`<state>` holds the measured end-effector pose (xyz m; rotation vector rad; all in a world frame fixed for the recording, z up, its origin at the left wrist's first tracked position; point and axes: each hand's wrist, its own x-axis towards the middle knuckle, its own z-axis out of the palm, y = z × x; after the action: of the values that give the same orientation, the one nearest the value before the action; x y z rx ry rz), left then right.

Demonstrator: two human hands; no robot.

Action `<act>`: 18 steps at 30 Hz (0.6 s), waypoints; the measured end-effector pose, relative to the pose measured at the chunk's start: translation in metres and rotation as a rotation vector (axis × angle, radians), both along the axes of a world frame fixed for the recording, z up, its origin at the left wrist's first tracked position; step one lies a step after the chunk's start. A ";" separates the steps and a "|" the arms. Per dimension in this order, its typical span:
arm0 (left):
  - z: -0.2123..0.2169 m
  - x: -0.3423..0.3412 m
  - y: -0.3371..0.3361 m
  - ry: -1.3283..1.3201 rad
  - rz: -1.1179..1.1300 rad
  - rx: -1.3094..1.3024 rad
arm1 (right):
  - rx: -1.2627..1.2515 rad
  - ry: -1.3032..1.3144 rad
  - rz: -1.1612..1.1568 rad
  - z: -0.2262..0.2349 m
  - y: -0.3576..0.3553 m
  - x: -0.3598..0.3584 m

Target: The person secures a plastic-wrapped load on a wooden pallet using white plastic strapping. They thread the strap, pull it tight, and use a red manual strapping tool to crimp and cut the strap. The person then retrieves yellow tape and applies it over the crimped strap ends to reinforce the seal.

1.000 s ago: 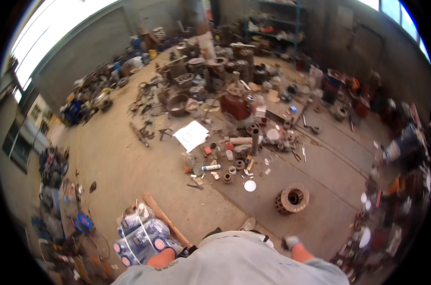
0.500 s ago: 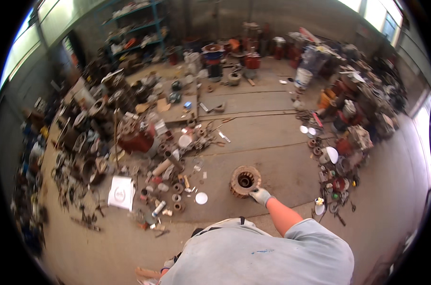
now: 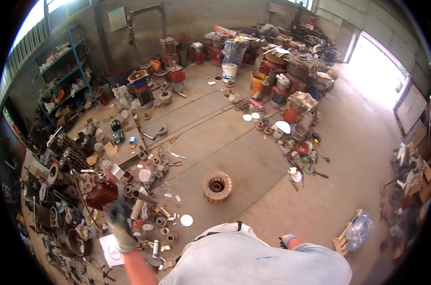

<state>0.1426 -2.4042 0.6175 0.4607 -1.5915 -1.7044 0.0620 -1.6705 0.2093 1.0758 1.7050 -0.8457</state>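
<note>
My left hand wears a dark and pale work glove and is raised over the scrap-strewn floor at the lower left. It is blurred, and I cannot tell whether it holds anything. Below it lie a white paper sheet, a grey pipe and several small metal rings. Only a bit of my gloved right hand shows, beside my grey shirt at the hip. A round rust-coloured slotted motor core stands alone on the concrete ahead of me, with a white disc near it.
Heaps of motor parts and a red housing crowd the left floor. A blue shelf rack stands at the back left. Buckets and machines line the far wall. At the lower right lies a wooden pallet, and a bright doorway opens on the right.
The view has swung round. My right hand, which reached out by the slotted core, has drawn back to my hip. My left hand has come up into view at the lower left.
</note>
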 end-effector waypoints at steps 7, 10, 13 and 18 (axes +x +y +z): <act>0.323 -0.086 0.034 0.697 -0.452 -1.059 | -0.099 0.108 -0.128 0.013 -0.066 0.024; 0.337 -0.082 0.048 0.688 -0.405 -1.153 | -0.196 0.341 -0.165 0.050 -0.108 0.015; 0.309 -0.130 0.052 0.773 -0.480 -1.067 | -0.082 0.364 -0.232 0.062 -0.076 0.047; 0.318 -0.137 0.069 0.793 -0.482 -1.071 | 0.001 0.243 -0.149 0.071 -0.043 0.089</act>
<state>0.0059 -2.3350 0.9358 -1.0548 -1.7376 -0.8596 0.1507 -1.7139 0.2806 1.1491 1.8404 -1.1079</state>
